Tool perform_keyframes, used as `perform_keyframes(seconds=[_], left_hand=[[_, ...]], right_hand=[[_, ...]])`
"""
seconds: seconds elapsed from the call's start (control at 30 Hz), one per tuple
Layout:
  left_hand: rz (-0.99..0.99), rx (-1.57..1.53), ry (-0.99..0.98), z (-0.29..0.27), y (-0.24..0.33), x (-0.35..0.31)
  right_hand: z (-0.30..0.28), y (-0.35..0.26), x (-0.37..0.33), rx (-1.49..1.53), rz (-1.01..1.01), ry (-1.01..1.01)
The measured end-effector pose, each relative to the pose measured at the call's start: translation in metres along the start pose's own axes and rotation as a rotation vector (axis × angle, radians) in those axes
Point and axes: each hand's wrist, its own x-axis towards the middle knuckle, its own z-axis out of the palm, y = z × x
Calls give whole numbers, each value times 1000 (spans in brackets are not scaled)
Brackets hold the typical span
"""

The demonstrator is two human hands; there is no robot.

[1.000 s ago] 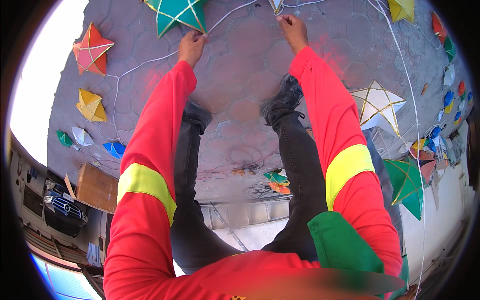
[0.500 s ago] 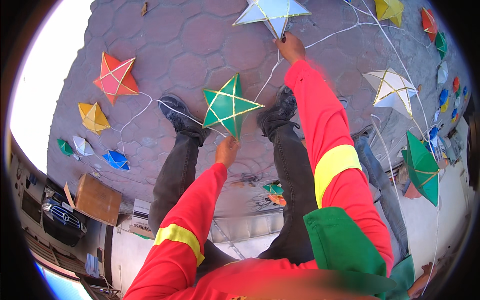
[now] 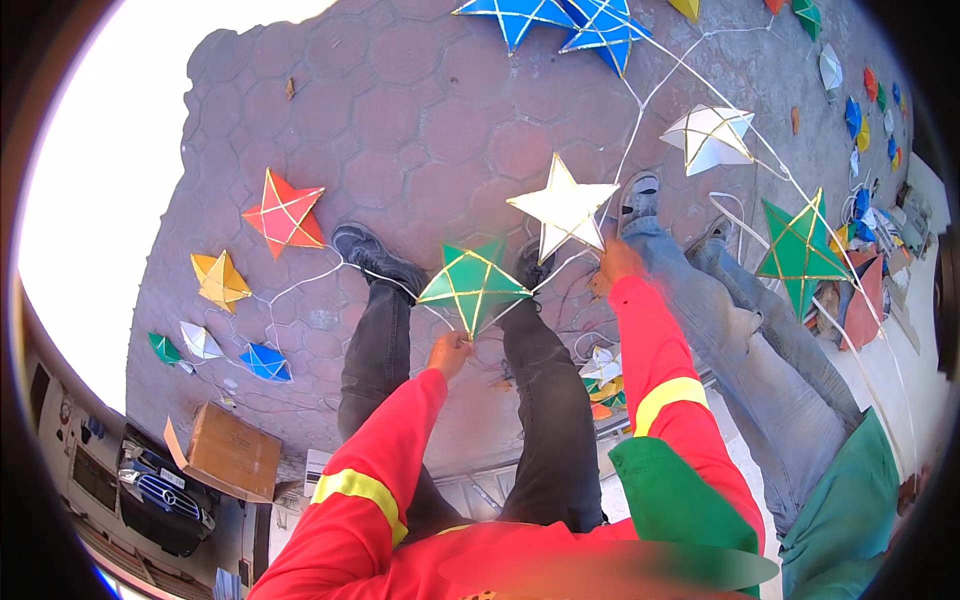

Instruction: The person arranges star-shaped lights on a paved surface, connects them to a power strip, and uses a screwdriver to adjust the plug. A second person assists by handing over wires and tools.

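- Green star lantern, edged in gold: in front of the person's trunk, over the gap between the black-trousered lower legs, one point toward the body.
- Left hand: at the near point of the green star lantern, thumb and fingers pinched together on that tip; whether they also nip the cord, I cannot tell.
- White star lantern, gold-edged: beyond the green star lantern and to its right.
- Right hand: right of the green star lantern, at the white star lantern's near right point; blurred, so I cannot tell whether the fingers grip the tip, the cord or neither.
- White cord: passes by the green star lantern's near tip, running left toward a red star lantern and right toward the right hand.
- Yellow star lantern: left of the green star lantern, past the red one.
- Second green star lantern: well right of the green star lantern.
- Co-worker's faded jeans: right of the green star lantern.
- Cardboard box: left of the green star lantern and nearer the body.
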Motion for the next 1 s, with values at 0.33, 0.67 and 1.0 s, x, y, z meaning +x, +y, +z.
perform_keyframes(seconds=[0.33, 0.67, 1.0], left_hand=[[-136, 348, 22, 65, -29, 17], [81, 225, 27, 65, -31, -5], [157, 357, -179, -29, 69, -165]], right_hand=[[110, 56, -52, 106, 127, -132], [112, 46, -149, 389, 147, -93], [51, 9, -387, 1273, 362, -496]])
